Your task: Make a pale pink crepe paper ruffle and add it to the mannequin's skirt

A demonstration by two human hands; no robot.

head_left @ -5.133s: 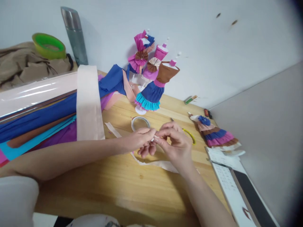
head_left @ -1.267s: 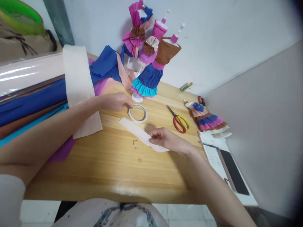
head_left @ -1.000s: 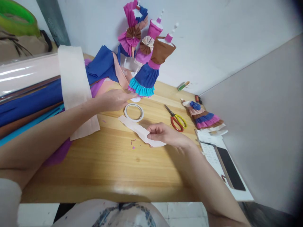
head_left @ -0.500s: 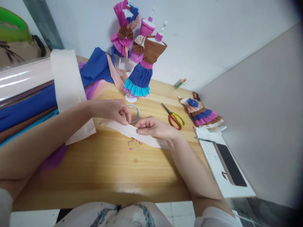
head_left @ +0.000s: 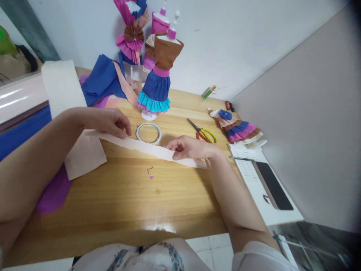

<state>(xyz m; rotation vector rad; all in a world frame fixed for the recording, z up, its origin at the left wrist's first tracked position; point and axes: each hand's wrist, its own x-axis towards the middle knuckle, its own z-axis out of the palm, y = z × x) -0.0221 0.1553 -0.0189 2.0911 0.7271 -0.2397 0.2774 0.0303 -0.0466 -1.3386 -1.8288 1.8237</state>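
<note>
A long pale paper strip (head_left: 146,148) stretches slantwise over the wooden table between my two hands. My left hand (head_left: 108,122) has its fingers curled in and its thumb on the strip's left part. Further right, my right hand (head_left: 188,147) pinches the strip's upper edge between thumb and fingers. A roll of tape (head_left: 148,133) lies flat just behind the strip. Beyond my right hand lie scissors (head_left: 203,132) with red and yellow handles. Small paper scraps (head_left: 150,172) are scattered in front of the strip.
Dress forms in paper dresses (head_left: 156,81) stand by the wall. Rolls of coloured material (head_left: 25,124) and a broad white sheet (head_left: 63,84) are at left. A striped paper dress (head_left: 238,126) lies at right, above a white board (head_left: 248,178) with a phone-like dark object (head_left: 273,186).
My hands have moved apart: the left has slid leftward along the strip, the right stays near its right part. The strip now lies straighter and the tape roll is uncovered. The view has shifted right.
</note>
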